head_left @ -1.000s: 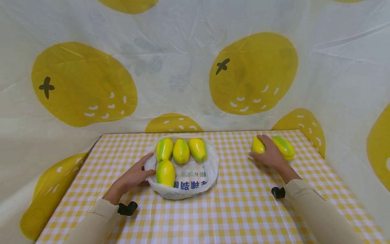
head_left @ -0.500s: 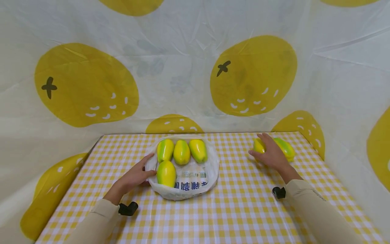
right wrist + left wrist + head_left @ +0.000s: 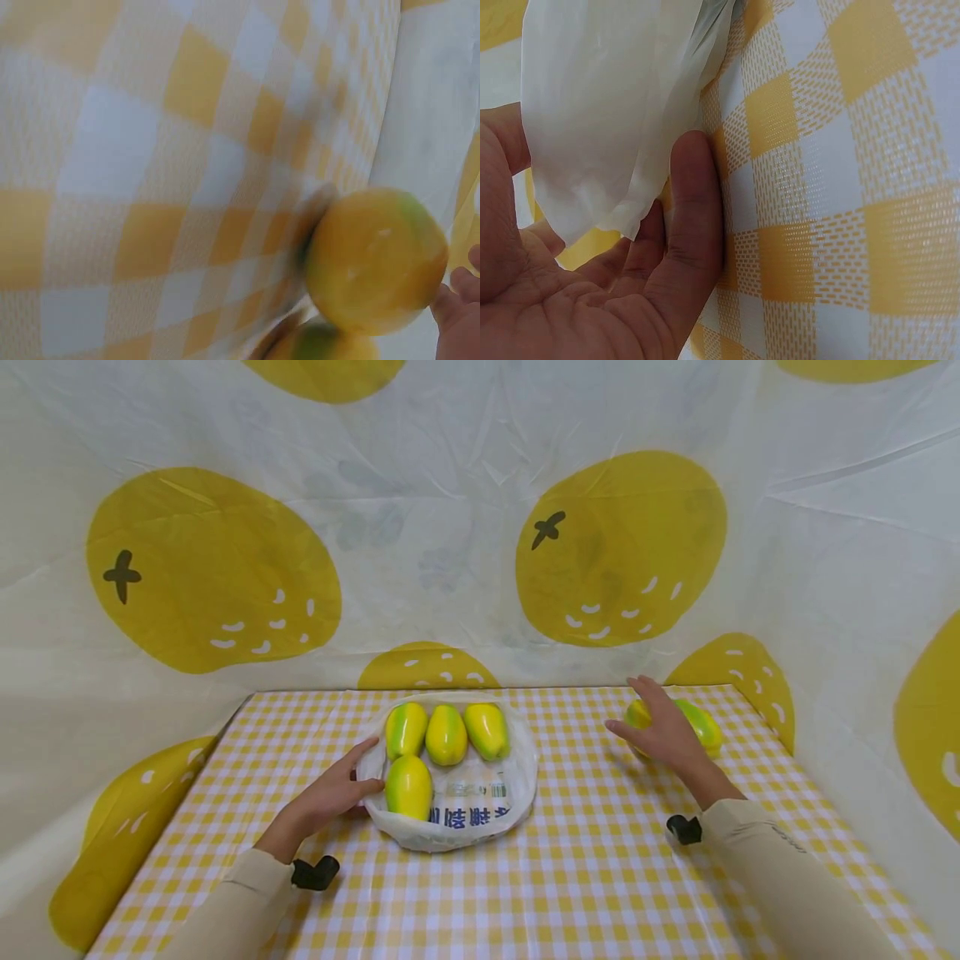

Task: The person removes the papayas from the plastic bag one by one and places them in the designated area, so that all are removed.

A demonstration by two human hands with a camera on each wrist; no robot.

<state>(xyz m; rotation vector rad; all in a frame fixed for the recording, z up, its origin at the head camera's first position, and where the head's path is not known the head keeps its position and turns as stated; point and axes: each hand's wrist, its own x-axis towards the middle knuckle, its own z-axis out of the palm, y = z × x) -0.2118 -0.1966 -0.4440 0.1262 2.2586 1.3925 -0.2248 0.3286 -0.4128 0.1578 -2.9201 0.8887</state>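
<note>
A white plastic bag (image 3: 420, 839) with its mouth spread wide sits left of the middle and holds several yellow-green papayas (image 3: 409, 787). My left hand (image 3: 330, 797) rests at the bag's left side, its thumb and fingers loosely spread about the rim; in the left wrist view the bag's edge (image 3: 600, 112) hangs before the palm. At the right, my right hand (image 3: 663, 731) is over more papayas, fingers and thumb spread and extended. One papaya (image 3: 637, 713) shows between thumb and fingers, and another (image 3: 701, 725) is partly hidden behind the hand. In the right wrist view, fingertips are right beside a papaya (image 3: 375, 262).
A yellow-and-white checked cloth (image 3: 585, 860) covers the table. Behind it hangs a white curtain (image 3: 427, 527) printed with large yellow fruits, which also runs along both sides. Dark wrist mounts (image 3: 315, 872) stick out from both sleeves.
The fingers and thumb of my right hand have spread and lifted a little from the papaya, moving slightly left and up. My left hand and the bag stay as they were.
</note>
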